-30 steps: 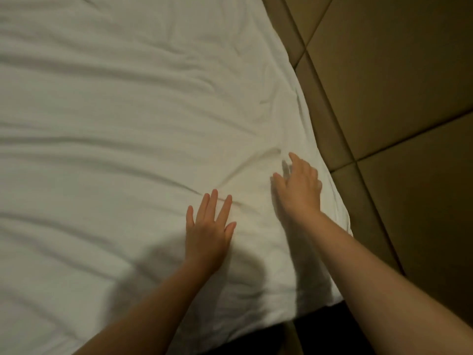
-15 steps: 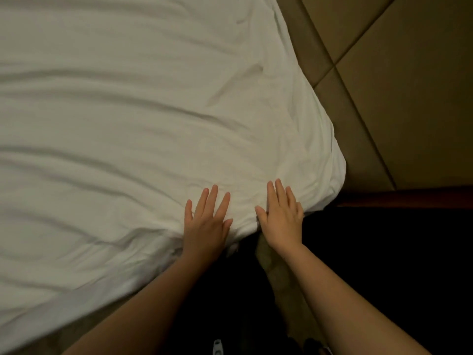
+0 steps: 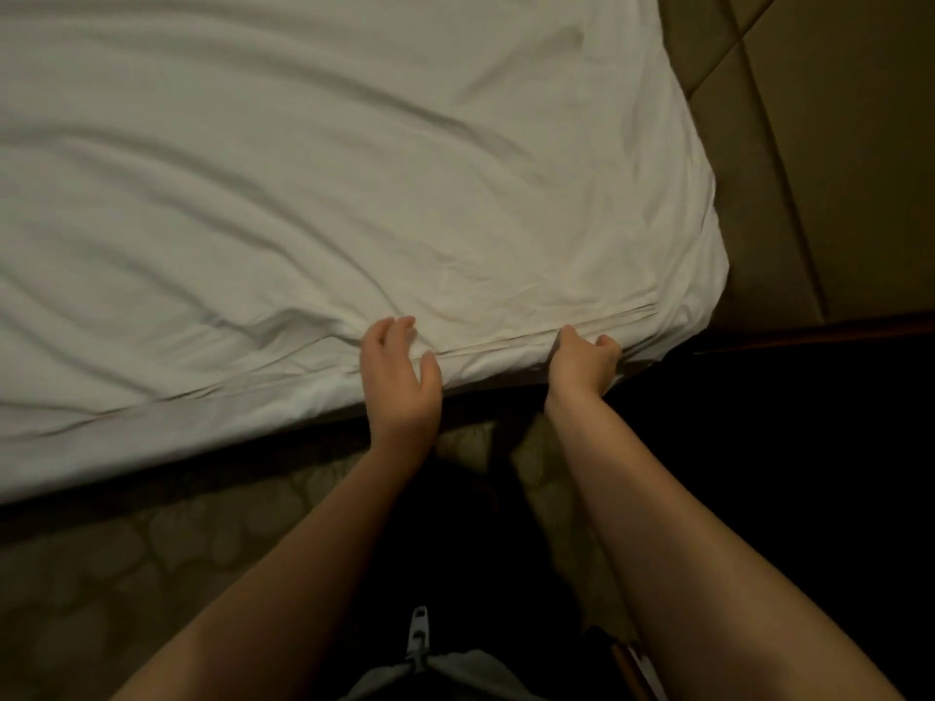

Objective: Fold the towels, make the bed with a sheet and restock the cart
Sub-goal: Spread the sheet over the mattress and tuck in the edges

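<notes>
Okay, your white sheet (image 3: 313, 184) is spread over the bed and fills most of the head view, top left to centre. It is creased all over, with long soft wrinkles running across it. The near edge hangs over the side of the bed towards you, and the corner of the bed sits at the right, just beside the padded tan wall panels (image 3: 835, 159).

Your right hand (image 3: 582, 364) is at the near edge close to that corner. Its fingers are curled down tight and it grips the sheet right on the edge. Tight narrow pleats run along the edge from this hand, both towards the corner and towards your other hand.

Your left hand (image 3: 399, 379) is on the same edge, near the right one but apart from it. Fingers are bent, fingertips rest on the sheet, and the thumb is spread to the side with a ridge of fabric beside it. I cannot tell whether it really pinches cloth or only rests on it.

Both forearms are bare and reach up from the bottom of the view.

A dark strip (image 3: 152, 480) runs below the hanging edge of the sheet. Under that is patterned carpet (image 3: 126, 564), dim and blurry. A dark wood trim (image 3: 819, 328) runs along the base of the wall panels at right. A small pale clip (image 3: 418, 634) shows low centre on your dark clothing.
</notes>
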Tool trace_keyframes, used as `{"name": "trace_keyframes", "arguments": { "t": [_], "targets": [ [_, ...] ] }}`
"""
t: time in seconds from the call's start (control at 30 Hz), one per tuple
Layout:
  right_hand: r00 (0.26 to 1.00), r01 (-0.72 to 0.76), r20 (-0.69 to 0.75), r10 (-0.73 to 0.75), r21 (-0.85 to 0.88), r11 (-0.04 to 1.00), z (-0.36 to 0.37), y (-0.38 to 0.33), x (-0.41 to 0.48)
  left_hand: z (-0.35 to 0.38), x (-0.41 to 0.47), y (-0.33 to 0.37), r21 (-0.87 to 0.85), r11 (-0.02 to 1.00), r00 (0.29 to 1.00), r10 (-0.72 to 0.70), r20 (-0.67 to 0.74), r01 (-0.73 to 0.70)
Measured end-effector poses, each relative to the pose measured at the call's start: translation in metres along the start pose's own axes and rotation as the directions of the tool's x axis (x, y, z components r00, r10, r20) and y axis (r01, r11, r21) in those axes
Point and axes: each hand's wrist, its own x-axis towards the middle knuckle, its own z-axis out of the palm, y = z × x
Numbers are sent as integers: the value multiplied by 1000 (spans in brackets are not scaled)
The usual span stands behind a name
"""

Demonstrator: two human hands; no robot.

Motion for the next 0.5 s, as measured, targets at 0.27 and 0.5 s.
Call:
{"name": "trace_keyframes", "arguments": {
  "t": [0.27,0.5],
  "targets": [
    [803,-164,555,217,-144,976,45,30,-71,-29,-16,-14,22,935,934,-355,35,355],
    [635,-301,692,344,-189,935,71,37,-107,-59,-8,-49,-268,783,819,-571,48,562]
  ]
}}
